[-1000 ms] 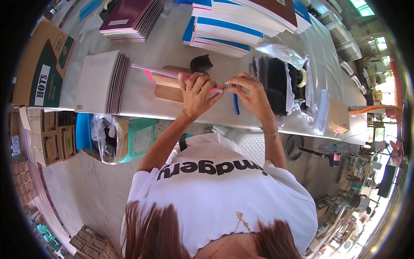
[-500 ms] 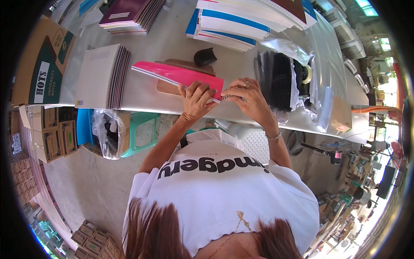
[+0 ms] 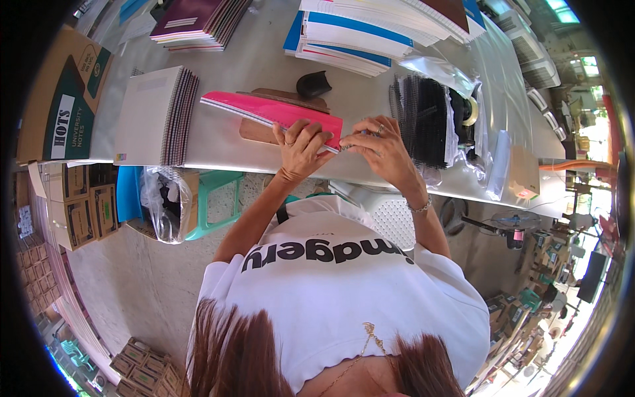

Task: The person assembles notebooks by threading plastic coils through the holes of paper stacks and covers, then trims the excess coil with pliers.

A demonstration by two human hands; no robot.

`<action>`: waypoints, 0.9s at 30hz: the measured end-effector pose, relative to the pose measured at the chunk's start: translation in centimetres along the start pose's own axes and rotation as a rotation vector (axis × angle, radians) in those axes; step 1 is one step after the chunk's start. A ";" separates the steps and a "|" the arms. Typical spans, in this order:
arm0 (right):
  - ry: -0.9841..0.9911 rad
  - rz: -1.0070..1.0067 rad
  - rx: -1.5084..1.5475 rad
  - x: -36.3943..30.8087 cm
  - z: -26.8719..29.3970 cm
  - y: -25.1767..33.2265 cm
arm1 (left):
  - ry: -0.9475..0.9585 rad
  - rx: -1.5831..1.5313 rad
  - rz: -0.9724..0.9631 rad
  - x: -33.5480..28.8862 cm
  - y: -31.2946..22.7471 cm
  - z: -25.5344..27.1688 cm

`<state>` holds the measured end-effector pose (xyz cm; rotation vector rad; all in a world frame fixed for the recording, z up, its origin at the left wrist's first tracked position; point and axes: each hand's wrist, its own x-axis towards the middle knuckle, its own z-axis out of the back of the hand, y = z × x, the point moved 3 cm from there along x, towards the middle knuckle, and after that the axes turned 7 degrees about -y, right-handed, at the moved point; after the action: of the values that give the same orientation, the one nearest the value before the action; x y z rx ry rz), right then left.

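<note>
A notebook with a glossy pink cover (image 3: pixel 271 111) lies slantwise over a brown wooden board (image 3: pixel 256 132) near the table's front edge. My left hand (image 3: pixel 303 149) is closed on its near edge, the fingers lying over the cover. At the notebook's right corner my right hand (image 3: pixel 381 149) pinches a dark spiral binding coil (image 3: pixel 346 147), whose short end shows between the fingertips and the pages. Just behind the board sits a curved black piece (image 3: pixel 313 85).
Spiral notebooks (image 3: pixel 149 119) are stacked to the left, beside a cardboard box (image 3: pixel 63 99). Black coils (image 3: pixel 424 122) lie bundled on the right, near a tape roll (image 3: pixel 470 112). Blue-and-white books (image 3: pixel 354 36) and maroon notebooks (image 3: pixel 188 20) fill the back.
My right hand's fingers have shifted slightly at the coil, bringing its thumb and fingertips closer to the notebook's corner. The left hand and the notebook stay almost in place.
</note>
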<state>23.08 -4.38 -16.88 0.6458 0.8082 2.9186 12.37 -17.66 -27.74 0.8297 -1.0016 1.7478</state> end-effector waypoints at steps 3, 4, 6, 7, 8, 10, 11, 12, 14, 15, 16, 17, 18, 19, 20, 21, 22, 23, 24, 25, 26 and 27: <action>0.000 0.000 0.002 0.1 -0.1 0.0 | 0.001 0.009 -0.007 0.0 0.0 0.0; 0.003 0.001 0.008 0.1 -0.2 0.0 | 0.000 0.009 -0.008 0.0 0.0 0.0; 0.020 0.002 0.015 0.0 -0.2 -0.1 | 0.005 0.010 -0.010 0.1 0.0 0.0; 0.028 0.003 0.018 0.0 -0.3 -0.2 | 0.011 0.011 -0.011 0.1 0.0 0.1; 0.011 0.004 0.017 -0.1 -0.3 -0.3 | 0.017 0.012 -0.013 0.2 -0.1 0.2; -0.021 0.007 0.013 -0.3 -0.2 -0.4 | 0.058 0.004 0.016 0.9 -0.2 0.2; -0.044 -0.031 0.029 -0.3 -0.1 -0.5 | 0.079 0.000 0.030 1.4 -0.2 0.2; -0.067 -0.069 0.046 -0.2 0.2 -0.6 | 0.100 0.001 0.024 2.5 -0.4 0.2; -0.125 -0.148 0.086 -0.1 0.3 -1.0 | 0.141 -0.001 0.013 5.4 -0.5 0.0; -0.160 -0.186 0.113 0.1 0.2 -1.2 | 0.177 -0.004 0.029 6.3 -0.5 -0.1; -0.195 -0.225 0.138 0.3 0.2 -1.4 | 0.212 -0.008 0.044 7.2 -0.5 -0.3; -0.222 -0.225 0.128 0.6 0.2 -1.5 | 0.247 -0.012 0.060 7.9 -0.5 -0.5; -0.252 -0.228 0.118 1.0 0.3 -1.6 | 0.260 -0.011 0.068 8.5 -0.5 -0.6; -0.281 -0.231 0.108 1.4 0.3 -1.8 | 0.273 -0.010 0.076 9.0 -0.5 -0.8; -0.284 -0.234 0.102 1.6 0.0 -2.2 | 0.286 -0.009 0.085 9.4 -0.5 -0.9; -0.289 -0.234 0.098 1.6 -0.4 -2.6 | 0.295 -0.010 0.084 9.7 -0.5 -0.9; -0.295 -0.235 0.094 1.6 -0.6 -2.8 | 0.303 -0.012 0.084 9.9 -0.6 -0.9; -0.297 -0.249 0.103 1.6 -0.4 -2.9 | 0.312 -0.013 0.083 10.0 -0.6 -1.0; -0.295 -0.265 0.114 1.9 -0.2 -2.9 | 0.308 -0.002 0.076 10.0 -0.5 -1.1; -0.293 -0.281 0.126 2.2 0.0 -2.7 | 0.304 0.010 0.068 9.8 -0.4 -1.2; -0.313 -0.289 0.160 2.5 0.1 -2.4 | 0.300 0.021 0.061 9.8 -0.3 -1.3; -0.334 -0.300 0.193 2.9 0.1 -2.1 | 0.312 0.016 0.058 9.8 -0.2 -1.4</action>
<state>20.33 -2.10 -16.73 0.9058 1.0439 2.3999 9.03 -12.58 -19.90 0.5192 -0.8097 1.8674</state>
